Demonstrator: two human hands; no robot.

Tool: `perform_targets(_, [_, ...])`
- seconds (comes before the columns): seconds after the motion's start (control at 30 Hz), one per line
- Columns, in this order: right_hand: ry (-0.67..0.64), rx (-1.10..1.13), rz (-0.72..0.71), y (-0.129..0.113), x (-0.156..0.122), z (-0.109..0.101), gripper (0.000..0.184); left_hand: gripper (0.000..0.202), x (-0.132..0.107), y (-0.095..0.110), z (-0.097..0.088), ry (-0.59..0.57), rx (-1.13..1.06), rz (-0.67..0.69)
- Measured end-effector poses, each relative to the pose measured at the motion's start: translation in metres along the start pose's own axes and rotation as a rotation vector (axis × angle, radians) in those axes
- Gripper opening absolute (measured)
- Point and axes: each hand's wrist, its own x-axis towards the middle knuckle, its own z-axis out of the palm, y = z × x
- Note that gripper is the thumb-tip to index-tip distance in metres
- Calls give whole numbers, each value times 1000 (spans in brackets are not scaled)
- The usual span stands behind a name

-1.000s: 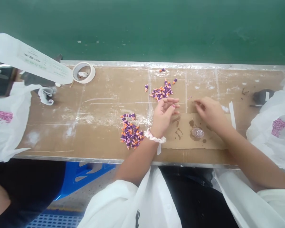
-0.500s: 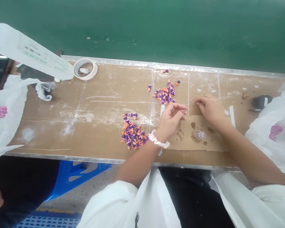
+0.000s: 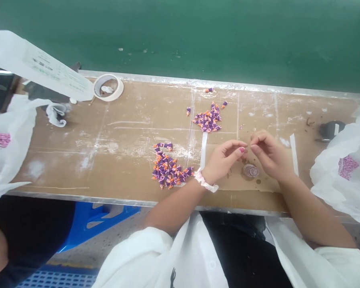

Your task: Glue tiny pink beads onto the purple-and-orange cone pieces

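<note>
My left hand (image 3: pixel 225 159) and my right hand (image 3: pixel 271 156) hang over a brown cardboard sheet (image 3: pixel 267 185), their fingertips pinched and close together. Whether anything tiny lies between the fingers is hidden. Just below them stands a small clear glass bottle (image 3: pixel 250 171). A pile of small purple-and-orange pieces (image 3: pixel 168 170) lies left of my left wrist, which wears a white scrunchie (image 3: pixel 206 180). A second pile (image 3: pixel 207 122) sits farther forward. A white strip (image 3: pixel 203 150) runs beside my left hand.
A roll of masking tape (image 3: pixel 108 87) and a printed white sheet (image 3: pixel 39 66) lie at the far left. White plastic-covered people sit at both sides. A dark object (image 3: pixel 331 129) lies at the right. Metal strips edge the wooden bench (image 3: pixel 108 160).
My left hand has moved right towards my right hand, and both now pinch closer together above the bottle. The white strip beside my left hand shows more fully.
</note>
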Motion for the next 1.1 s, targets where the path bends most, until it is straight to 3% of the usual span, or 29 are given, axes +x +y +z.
perform_targets(0.13, [-4,187,-42,-9,-20,0,6,35,-5,-4,8,-77,-57,-51])
perform_targets(0.5, [-2,202,-220,-18,-24,-15,25,22,-13,-2,13,-184,-225,-119])
perform_targets(0.8, [164,238,-221,-27,-30,-4,36,25,-16,1,15,-154,-203,-55])
perform_targets(1.1, [135,142,-294,-29,-28,-7,33,23,-16,-2,16,-132,-162,-49])
